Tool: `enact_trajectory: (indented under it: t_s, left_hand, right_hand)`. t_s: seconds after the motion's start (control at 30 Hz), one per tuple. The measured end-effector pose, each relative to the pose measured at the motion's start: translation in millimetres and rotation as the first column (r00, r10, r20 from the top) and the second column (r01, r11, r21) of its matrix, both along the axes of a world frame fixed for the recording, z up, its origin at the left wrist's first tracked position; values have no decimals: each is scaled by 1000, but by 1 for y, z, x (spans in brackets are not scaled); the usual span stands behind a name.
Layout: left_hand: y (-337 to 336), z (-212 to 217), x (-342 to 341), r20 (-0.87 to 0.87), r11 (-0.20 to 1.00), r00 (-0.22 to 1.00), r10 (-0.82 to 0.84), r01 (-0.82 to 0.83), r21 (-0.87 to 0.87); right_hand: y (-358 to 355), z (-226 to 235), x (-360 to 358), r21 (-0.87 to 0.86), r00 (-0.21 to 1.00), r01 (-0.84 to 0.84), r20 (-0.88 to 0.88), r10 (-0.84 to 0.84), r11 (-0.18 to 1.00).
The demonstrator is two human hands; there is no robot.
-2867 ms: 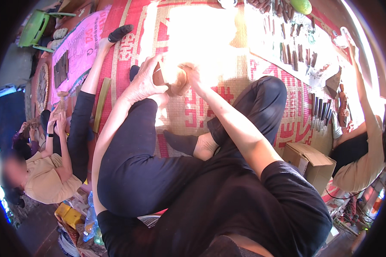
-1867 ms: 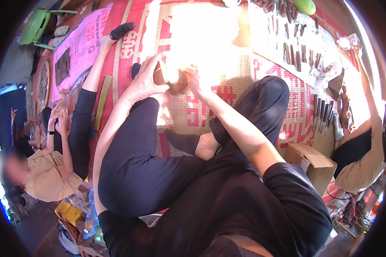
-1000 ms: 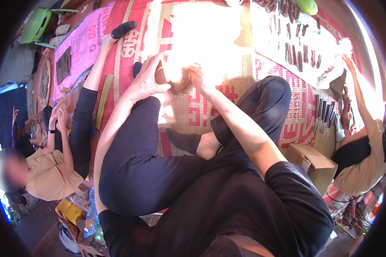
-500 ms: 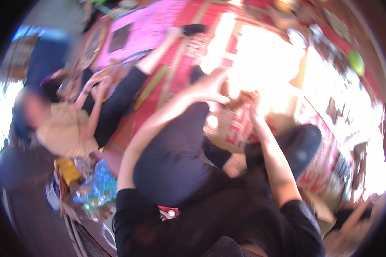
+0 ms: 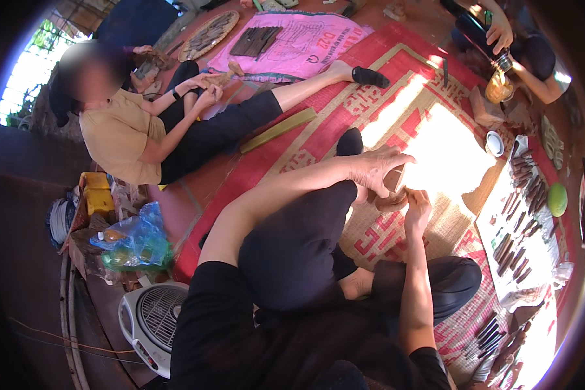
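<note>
Out in front of my bent knee, my left hand (image 5: 376, 172) curves with thumb and fingers apart around a small brown piece that looks like wood (image 5: 392, 200). Sunlight washes out part of it, so its exact shape is unclear. Close by on the right, my right hand (image 5: 418, 205) is closed, its fingertips meeting at the edge of the brown piece. Whatever thin thing those fingers may pinch is too small to make out. Both hands are above a red and tan woven mat (image 5: 370, 244).
Rows of dark wooden pieces (image 5: 513, 253) and several slim tools (image 5: 491, 335) lie at right, near a white bowl (image 5: 494, 143) and green fruit (image 5: 556, 199). A person in tan (image 5: 120, 133) sits left; another tilts a dark bottle (image 5: 484, 42) over a glass (image 5: 499, 88). A fan (image 5: 156, 318) stands lower left.
The view has shifted and sharpened, bringing the fan and the person with the bottle into sight. My hands remain close together around the brown piece.
</note>
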State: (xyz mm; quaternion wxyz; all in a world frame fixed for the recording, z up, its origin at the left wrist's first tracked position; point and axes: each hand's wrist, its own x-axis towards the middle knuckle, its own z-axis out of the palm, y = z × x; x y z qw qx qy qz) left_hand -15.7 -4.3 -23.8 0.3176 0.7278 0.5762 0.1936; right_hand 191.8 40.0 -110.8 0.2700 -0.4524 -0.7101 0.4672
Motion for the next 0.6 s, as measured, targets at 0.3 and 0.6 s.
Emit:
enact_trajectory:
  t_s: [0.3,0.6]
  left_hand:
    - [2,1,2,15,1000,1000,-1,1,-4]
    - [3,5,4,7,998,1000,-26,26,-53]
  right_hand:
    - [32,-42,-22,-53,997,-41,-62,37,998]
    - [6,-2,8,-119,993,-34,-114,20,992]
